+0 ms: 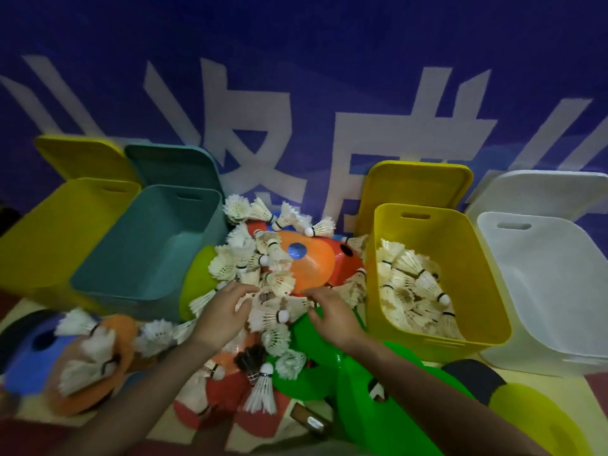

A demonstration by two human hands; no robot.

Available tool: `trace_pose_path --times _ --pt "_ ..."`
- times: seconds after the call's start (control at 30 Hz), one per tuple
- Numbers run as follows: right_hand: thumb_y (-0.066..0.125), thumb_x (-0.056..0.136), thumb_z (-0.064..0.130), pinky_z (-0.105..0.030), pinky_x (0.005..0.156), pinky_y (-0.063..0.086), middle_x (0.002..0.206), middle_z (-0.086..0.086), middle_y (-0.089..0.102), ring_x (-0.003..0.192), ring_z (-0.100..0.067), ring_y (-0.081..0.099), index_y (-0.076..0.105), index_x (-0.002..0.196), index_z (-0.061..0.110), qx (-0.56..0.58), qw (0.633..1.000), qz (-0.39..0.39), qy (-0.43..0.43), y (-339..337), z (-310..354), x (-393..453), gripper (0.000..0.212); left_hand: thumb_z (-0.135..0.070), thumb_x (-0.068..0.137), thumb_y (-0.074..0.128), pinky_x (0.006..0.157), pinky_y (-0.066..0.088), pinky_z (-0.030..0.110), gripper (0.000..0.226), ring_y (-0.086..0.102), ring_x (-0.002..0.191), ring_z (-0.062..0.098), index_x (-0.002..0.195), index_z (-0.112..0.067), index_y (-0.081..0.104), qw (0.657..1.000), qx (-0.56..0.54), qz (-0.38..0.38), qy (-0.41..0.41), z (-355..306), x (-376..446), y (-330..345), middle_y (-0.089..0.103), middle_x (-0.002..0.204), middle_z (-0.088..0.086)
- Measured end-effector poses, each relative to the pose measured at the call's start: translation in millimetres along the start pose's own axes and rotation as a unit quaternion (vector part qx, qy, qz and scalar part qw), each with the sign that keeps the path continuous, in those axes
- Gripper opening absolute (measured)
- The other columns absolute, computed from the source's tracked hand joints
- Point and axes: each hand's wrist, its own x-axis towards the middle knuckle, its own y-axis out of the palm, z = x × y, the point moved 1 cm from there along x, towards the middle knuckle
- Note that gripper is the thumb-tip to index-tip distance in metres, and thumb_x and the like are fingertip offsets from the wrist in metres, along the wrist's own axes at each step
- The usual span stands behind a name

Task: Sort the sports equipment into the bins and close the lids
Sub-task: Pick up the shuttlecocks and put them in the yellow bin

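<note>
Over the shuttlecock pile (273,291), left hand (222,315) curled, right hand (332,319) spread

the left hand's fingertips (245,296) vanish into the shuttlecock pile (263,278), so its grip can't be read. the blue cone (31,353) at lower left is smeared with blur, and the white bin (552,291) runs off the right edge.
</note>
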Motion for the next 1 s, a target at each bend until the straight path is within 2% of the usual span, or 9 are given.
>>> trace_pose_path --times 0.13,0.27,0.37,0.5,0.67,0.77,0.9,1.0 --pt "0.054 0.089 0.018 -0.034 0.104 0.036 0.139 -0.007 0.047 0.13 -0.025 0.038 0.042 0.14 0.019 -0.109 0.99 0.076 0.036 24.1 -1.6 23.2 0.052 -0.024 0.094 0.052 0.095 0.04 0.029 0.032 0.05 0.118 0.019 0.126 -0.018 0.058 0.999 0.052 0.014 0.005 28.3 -6.7 -19.3 0.052 0.124 0.0" --pt "0.056 0.084 0.019 -0.035 0.103 0.037 0.139 -0.006 0.044 0.13 -0.025 0.037 0.036 0.142 0.021 -0.183 0.971 0.142 0.064 34.7 -6.0 37.6 0.062 -0.033 0.093 0.057 0.103 0.037 0.028 0.051 0.041 0.128 0.016 0.141 -0.024 0.042 0.993 0.091 0.07 0.019 41.5 -0.8 -22.6 0.041 0.14 -0.001" --pt "0.059 0.083 0.019 -0.035 0.102 0.037 0.136 -0.005 0.046 0.127 -0.024 0.04 0.037 0.14 0.021 -0.215 0.961 0.156 0.076 40.6 -9.5 43.6 0.061 -0.039 0.092 0.057 0.107 0.034 0.027 0.061 0.035 0.131 0.011 0.146 -0.027 0.033 0.984 0.113 0.127 0.052 43.1 4.6 -20.6 0.034 0.143 -0.005" --pt "0.059 0.086 0.025 -0.038 0.106 0.033 0.141 -0.004 0.042 0.13 -0.025 0.037 0.029 0.146 0.021 -0.251 0.951 0.169 0.069 46.0 -13.9 48.0 0.067 -0.041 0.091 0.057 0.106 0.034 0.025 0.059 0.034 0.131 0.008 0.144 -0.03 0.034 0.968 0.14 0.179 0.108 50.1 1.8 -10.6 0.036 0.141 -0.009" --pt "0.054 0.092 0.042 -0.036 0.1 0.033 0.134 -0.004 0.047 0.123 -0.024 0.041 0.032 0.146 0.023 -0.256 0.954 0.149 0.037 45.4 -13.5 48.3 0.061 -0.041 0.092 0.052 0.106 0.034 0.029 0.058 0.033 0.132 0.01 0.146 -0.032 0.031 0.967 0.15 0.159 0.13 51.7 8.2 10.1 0.036 0.143 -0.011" --pt "0.052 0.093 0.043 -0.034 0.094 0.037 0.128 -0.005 0.05 0.118 -0.025 0.044 0.034 0.146 0.022 -0.22 0.967 0.124 0.04 38.8 -14.0 41.7 0.059 -0.044 0.092 0.051 0.102 0.037 0.032 0.061 0.035 0.13 0.012 0.147 -0.033 0.028 0.96 0.175 0.173 0.135 51.3 26.6 22.0 0.037 0.142 -0.009" --pt "0.051 0.094 0.043 -0.031 0.097 0.038 0.137 -0.005 0.048 0.124 -0.022 0.044 0.031 0.148 0.022 -0.161 0.98 0.074 0.086 28.2 -14.0 26.9 0.061 -0.041 0.092 0.053 0.1 0.04 0.033 0.054 0.039 0.126 0.016 0.141 -0.028 0.038 0.924 0.242 0.24 0.174 50.1 44.1 33.2 0.04 0.139 -0.004" --pt "0.053 0.094 0.043 -0.029 0.095 0.039 0.134 -0.006 0.049 0.123 -0.022 0.045 0.033 0.147 0.023 -0.109 0.984 0.032 0.138 22.1 -12.9 15.5 0.059 -0.04 0.09 0.056 0.1 0.037 0.033 0.053 0.04 0.123 0.019 0.139 -0.025 0.04 0.908 0.273 0.246 0.201 47.2 49.2 38.4 0.043 0.135 -0.002"
